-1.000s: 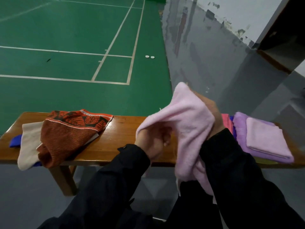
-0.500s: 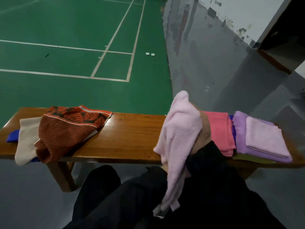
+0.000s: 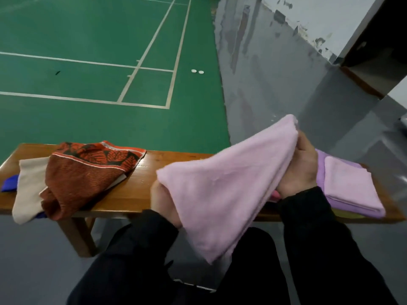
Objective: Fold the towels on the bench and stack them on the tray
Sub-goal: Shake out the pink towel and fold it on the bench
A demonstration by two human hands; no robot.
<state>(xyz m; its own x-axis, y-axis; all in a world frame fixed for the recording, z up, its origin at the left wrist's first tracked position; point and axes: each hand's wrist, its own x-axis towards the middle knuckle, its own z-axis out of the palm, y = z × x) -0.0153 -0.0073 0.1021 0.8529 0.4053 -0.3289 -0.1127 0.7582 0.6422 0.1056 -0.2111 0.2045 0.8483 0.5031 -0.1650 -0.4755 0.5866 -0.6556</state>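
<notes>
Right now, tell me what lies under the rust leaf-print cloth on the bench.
Under the rust leaf-print cloth a beige towel sticks out left, and a blue one shows beneath that. Anything else under it is covered.

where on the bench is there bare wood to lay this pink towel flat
Bare bench wood shows between the rust leaf-print cloth on the left and the left hand, running back to the far edge. The right end is crowded with the folded purple stack. Both hands, right hand too, hold the pink towel.
</notes>
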